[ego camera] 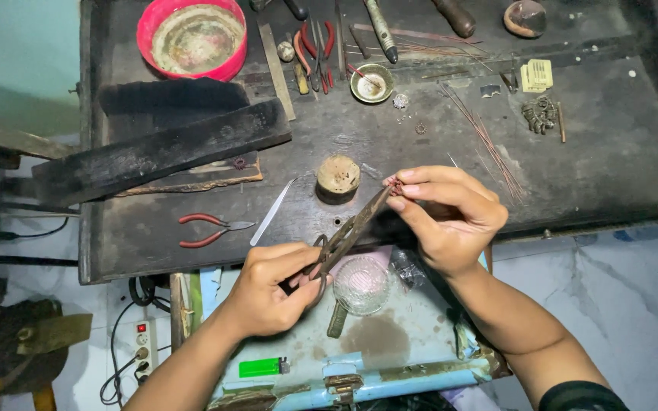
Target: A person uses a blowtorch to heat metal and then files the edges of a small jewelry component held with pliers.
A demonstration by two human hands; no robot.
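Shears [348, 232]: old dark metal pair, held over the tabletop's front edge, tips pointing up and right to a small reddish piece.
Tabletop [595, 152]: dark, scuffed, crowded with tools along the far edge.
Blue case [390, 346]: below the hands, worn lid, carries a green lighter [261, 367] and a clear glass dish [361, 285].
Wood bar [161, 148]: long, black, lying aslant at left.
Red bowl [192, 36]: far left corner, grimy inside.
Left hand [272, 289]: closed round the shears' loops, fingers through or against them; exact grip partly hidden.
Right hand [451, 217]: fingers pinched narrow on the small reddish piece [394, 183], at the shears' tips.
Cork stub [338, 178]: round, upright, just behind the shears.
Red pliers [211, 230]: lying flat, left of the hands, untouched.
Tweezers [272, 213]: pale, beside the pliers.
Wire strands [485, 141]: thin, coppery, fanned out at right.
Brass cup [372, 82]: small, far middle.
Progress: piece is at the blades; cannot tell whether any cut is made. No trimmings visible in the dish.
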